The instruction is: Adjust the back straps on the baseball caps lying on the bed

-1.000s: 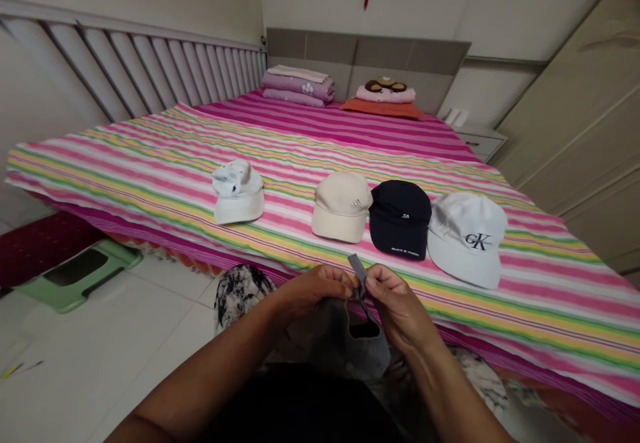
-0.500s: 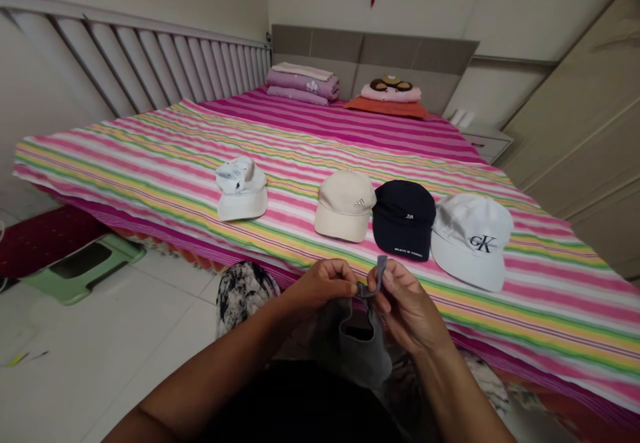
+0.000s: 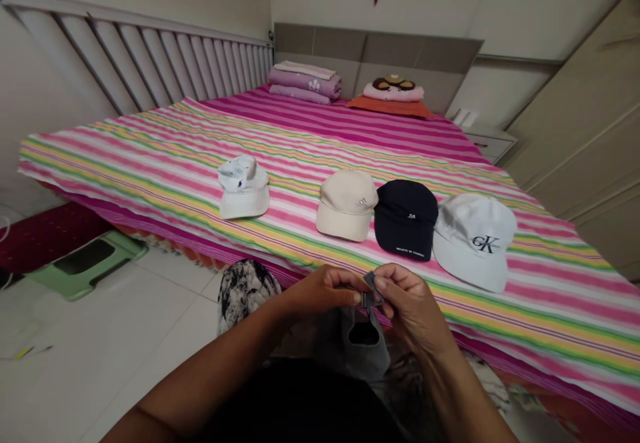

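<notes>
A grey cap (image 3: 363, 349) rests in my lap, its back opening turned up. My left hand (image 3: 325, 289) and my right hand (image 3: 407, 303) both pinch the cap's grey adjuster strap (image 3: 371, 291) between thumb and fingers, hands almost touching. On the striped bed (image 3: 165, 143) ahead lie a small white cap (image 3: 243, 186), a beige cap (image 3: 346, 204), a navy cap (image 3: 406, 217) and a white cap with dark letters (image 3: 474, 237).
A green plastic stool (image 3: 83, 266) and a dark red mat (image 3: 40, 236) are on the tiled floor at left. Folded bedding (image 3: 305, 83) and a pillow (image 3: 393, 93) lie at the headboard. A wardrobe (image 3: 585, 123) stands at right, a railing (image 3: 150, 56) at left.
The strap end that stood up between my hands has been brought down, and my fingers have closed together over it. The view drifted slightly.
</notes>
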### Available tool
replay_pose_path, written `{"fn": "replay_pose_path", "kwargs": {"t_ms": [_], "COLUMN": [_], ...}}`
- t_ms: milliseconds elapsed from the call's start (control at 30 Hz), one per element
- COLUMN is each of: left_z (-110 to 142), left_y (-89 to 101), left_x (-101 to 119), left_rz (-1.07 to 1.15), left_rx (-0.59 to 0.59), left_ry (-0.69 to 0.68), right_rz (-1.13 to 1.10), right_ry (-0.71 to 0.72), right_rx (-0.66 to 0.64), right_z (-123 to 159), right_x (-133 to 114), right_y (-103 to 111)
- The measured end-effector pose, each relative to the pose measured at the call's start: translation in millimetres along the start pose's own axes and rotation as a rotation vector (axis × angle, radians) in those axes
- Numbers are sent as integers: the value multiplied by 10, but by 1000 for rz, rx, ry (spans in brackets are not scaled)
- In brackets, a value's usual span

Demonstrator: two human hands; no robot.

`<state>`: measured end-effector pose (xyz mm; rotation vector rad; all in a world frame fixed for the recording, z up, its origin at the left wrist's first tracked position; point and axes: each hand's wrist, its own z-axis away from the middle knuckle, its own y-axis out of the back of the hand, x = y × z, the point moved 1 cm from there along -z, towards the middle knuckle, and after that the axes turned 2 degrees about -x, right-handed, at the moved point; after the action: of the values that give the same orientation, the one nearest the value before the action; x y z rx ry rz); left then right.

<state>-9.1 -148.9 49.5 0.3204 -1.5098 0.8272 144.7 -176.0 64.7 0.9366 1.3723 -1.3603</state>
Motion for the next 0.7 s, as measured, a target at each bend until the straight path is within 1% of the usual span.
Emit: {"fn": "replay_pose_path", "kwargs": {"t_ms": [67, 167, 267, 367, 533, 700], "left_z": [-7, -17, -21, -29, -62, -85], "left_y": [13, 31, 41, 42, 10, -21], "left_x": [-24, -69, -125, -182, -212, -200], "left_rz": [29, 104, 203, 302, 498, 541], "left_rx": [8, 73, 112, 104, 66, 77], "left_ry": [0, 2, 17, 7, -55, -65], "right_rz": [44, 68, 57, 19, -82, -71], "right_ry": [7, 12, -9, -28, -79, -115], "right_rx": [24, 71, 85, 86, 61, 31], "right_z": [-2, -2, 0, -2, -21, -39], "right_x": [13, 16, -1, -17, 22, 28], "right_y": [17, 24, 3, -21, -24, -13]}}
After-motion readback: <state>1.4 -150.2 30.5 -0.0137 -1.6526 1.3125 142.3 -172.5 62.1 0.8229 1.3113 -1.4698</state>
